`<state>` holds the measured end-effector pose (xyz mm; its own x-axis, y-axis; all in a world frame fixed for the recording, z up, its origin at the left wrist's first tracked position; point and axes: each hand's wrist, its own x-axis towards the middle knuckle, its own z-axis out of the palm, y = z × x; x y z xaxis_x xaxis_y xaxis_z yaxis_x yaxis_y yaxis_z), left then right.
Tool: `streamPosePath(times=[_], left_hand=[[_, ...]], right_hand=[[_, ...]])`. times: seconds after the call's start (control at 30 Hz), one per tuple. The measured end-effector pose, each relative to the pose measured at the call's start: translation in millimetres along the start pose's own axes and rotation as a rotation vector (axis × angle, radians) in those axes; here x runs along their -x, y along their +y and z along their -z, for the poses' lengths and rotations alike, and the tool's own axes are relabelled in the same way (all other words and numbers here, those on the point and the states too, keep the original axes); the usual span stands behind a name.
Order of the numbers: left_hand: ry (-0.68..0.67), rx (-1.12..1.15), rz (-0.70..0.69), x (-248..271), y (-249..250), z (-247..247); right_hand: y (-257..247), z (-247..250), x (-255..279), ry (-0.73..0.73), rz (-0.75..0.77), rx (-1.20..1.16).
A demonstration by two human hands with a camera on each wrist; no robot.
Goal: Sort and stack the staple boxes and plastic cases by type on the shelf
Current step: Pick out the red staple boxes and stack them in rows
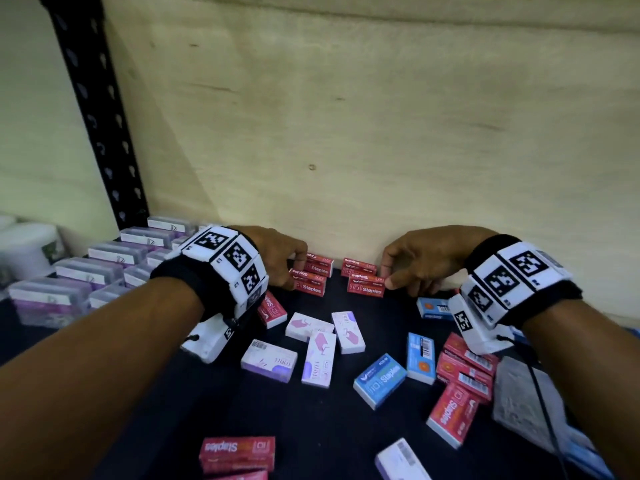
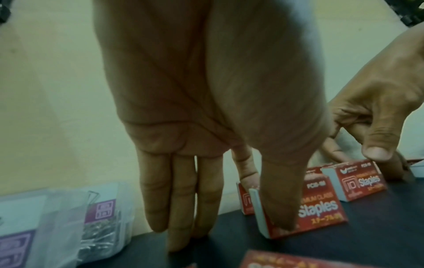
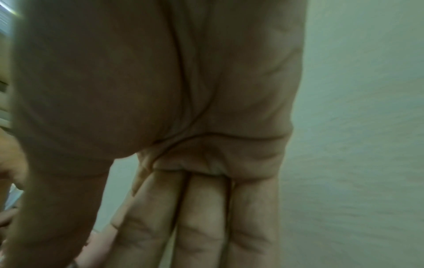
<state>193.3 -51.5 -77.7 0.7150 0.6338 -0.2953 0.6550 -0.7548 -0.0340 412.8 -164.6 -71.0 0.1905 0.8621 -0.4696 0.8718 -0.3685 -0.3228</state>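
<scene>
Several red staple boxes stand against the wooden back wall of the dark shelf. My left hand pinches the front left red box between thumb and index finger; in the left wrist view this hand has its thumb on the box's face, the other fingers pointing down to the shelf. My right hand pinches the right end of the front right red box; its thumb sits on that box's top. The right wrist view shows only the blurred right hand.
Clear plastic cases with purple labels are lined up at the left. Loose pink-and-white boxes, blue boxes and more red boxes lie scattered mid-shelf. A black slotted upright stands at the back left.
</scene>
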Motion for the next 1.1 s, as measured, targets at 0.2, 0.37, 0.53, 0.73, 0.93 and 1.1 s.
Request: streamPosePath(times=[0.2,0.37,0.53,0.73,0.93,1.1], left_hand=[[0.020,-0.019,0.004,-0.9,-4.0,-3.0],[0.050,-0.038,-0.008,-2.2,-4.0,-3.1],[0.096,-0.055,-0.020,-2.5,-4.4,-3.9],[0.136,-0.068,-0.022,-3.7,-4.1,-6.0],[0.125,-0.002,-0.008,-5.4,-7.4,-7.3],[0.119,0.052,0.006,-3.6,-11.3,-8.2]], right_hand=[[-7.6,-0.4,-0.6,-0.008,-0.021,0.034],[-11.1,-0.9,0.7,-0.008,-0.034,0.040],[-13.7,-1.1,0.2,-0.011,-0.043,0.048],[-17.1,-1.7,0.2,-0.018,-0.047,0.066],[-14.3,-1.5,3.2,0.000,-0.059,0.041],[-14.1,-4.3,7.4,0.015,-0.052,0.065]])
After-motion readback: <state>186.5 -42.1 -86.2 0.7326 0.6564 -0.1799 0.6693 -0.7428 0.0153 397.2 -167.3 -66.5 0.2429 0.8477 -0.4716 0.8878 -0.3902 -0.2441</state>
